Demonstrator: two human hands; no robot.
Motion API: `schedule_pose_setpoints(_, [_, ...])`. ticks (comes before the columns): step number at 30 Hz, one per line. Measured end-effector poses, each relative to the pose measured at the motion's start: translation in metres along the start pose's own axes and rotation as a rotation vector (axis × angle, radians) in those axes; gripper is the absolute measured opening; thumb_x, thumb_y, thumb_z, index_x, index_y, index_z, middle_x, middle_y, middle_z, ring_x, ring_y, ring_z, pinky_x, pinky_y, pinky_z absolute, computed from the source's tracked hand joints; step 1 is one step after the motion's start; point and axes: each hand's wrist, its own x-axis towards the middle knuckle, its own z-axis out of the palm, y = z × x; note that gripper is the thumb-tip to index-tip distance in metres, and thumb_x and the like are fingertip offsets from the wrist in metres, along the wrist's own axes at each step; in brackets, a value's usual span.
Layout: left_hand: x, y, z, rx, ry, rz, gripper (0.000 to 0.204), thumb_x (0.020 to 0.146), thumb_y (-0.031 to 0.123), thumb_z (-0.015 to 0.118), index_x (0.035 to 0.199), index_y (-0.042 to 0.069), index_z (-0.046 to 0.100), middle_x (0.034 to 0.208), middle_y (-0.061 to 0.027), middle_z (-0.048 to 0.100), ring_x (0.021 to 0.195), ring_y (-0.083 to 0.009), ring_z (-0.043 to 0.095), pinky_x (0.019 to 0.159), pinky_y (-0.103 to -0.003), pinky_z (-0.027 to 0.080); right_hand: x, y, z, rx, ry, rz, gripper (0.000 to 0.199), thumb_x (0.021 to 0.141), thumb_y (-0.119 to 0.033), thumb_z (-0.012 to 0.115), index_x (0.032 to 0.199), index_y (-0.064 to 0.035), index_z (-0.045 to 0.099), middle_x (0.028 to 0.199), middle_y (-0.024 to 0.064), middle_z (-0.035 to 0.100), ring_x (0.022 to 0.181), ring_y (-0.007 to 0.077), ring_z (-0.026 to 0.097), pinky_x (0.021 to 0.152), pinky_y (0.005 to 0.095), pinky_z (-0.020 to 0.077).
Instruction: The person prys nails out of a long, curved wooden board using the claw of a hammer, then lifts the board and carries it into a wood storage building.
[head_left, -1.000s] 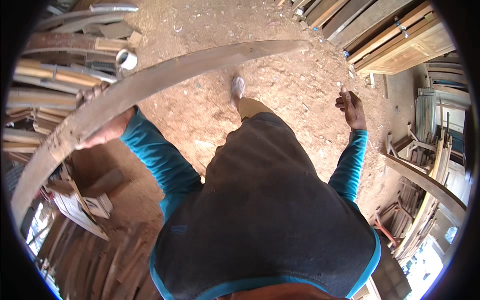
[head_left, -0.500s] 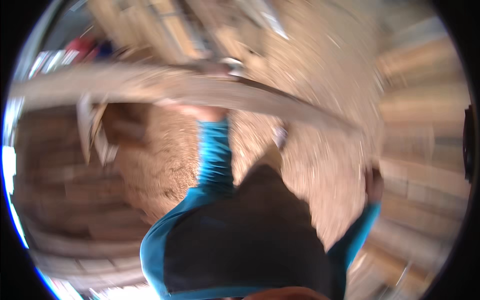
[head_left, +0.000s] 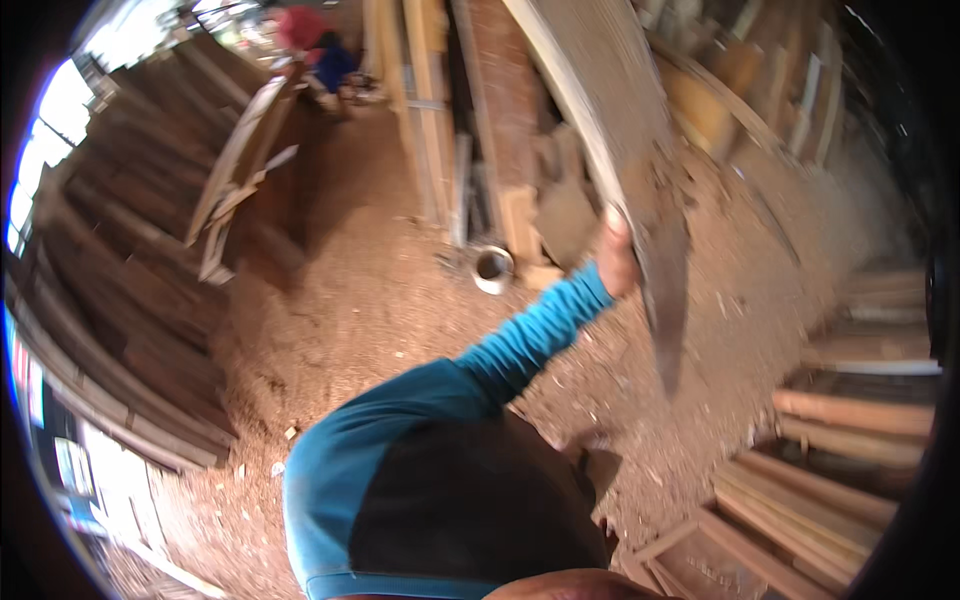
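Observation:
My left hand (head_left: 619, 262), at the end of a blue sleeve, grips a long wooden plank (head_left: 640, 110) by its edge. The thumb lies along the plank's left edge, while the fingers are hidden behind it. Tilted away from me, the plank runs out past the top of the view. Its near end narrows to a darker tip that hangs above the dirt floor. I cannot see my right hand.
A pale bucket (head_left: 493, 270) stands on the floor, close to upright boards (head_left: 430, 110). Dark boards (head_left: 120, 270) are stacked at left. Timber (head_left: 800, 500) lies at lower right, beside a wooden frame (head_left: 700, 560). A person in red and blue (head_left: 330, 65) is at far left.
The plank has swung from lying across the view to pointing away from me. My left hand has moved right with it. My right hand has gone out of view.

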Motion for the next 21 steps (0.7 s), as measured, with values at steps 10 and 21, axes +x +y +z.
schedule_pose_setpoints(10, [0.131, -0.223, -0.009, 0.681, -0.098, 0.056, 0.061, 0.100, 0.044, 0.055, 0.132, -0.008, 0.049, 0.124, -0.0164, 0.059, 0.114, -0.0228, 0.056, 0.101, -0.036, 0.042, 0.275, -0.266, -0.126, -0.428, 0.084, -0.134, 0.065, 0.082, -0.059, 0.071, 0.091, 0.0052, 0.068, 0.089, 0.0264, 0.070, 0.090, 0.0396, 0.069, 0.084, 0.0453, 0.0537])
schedule_pose_setpoints(21, [0.208, -0.500, 0.070, 1.233, -0.073, -0.164, 0.042, 0.089, 0.034, 0.071, 0.101, -0.005, 0.062, 0.089, -0.0091, 0.063, 0.082, -0.0171, 0.055, 0.076, -0.034, 0.047, 0.505, -0.657, -0.205, -0.263, 0.058, -0.519, 0.048, 0.089, -0.048, 0.068, 0.095, -0.0006, 0.068, 0.081, 0.0154, 0.072, 0.069, 0.0226, 0.072, 0.069, 0.0364, 0.0561])
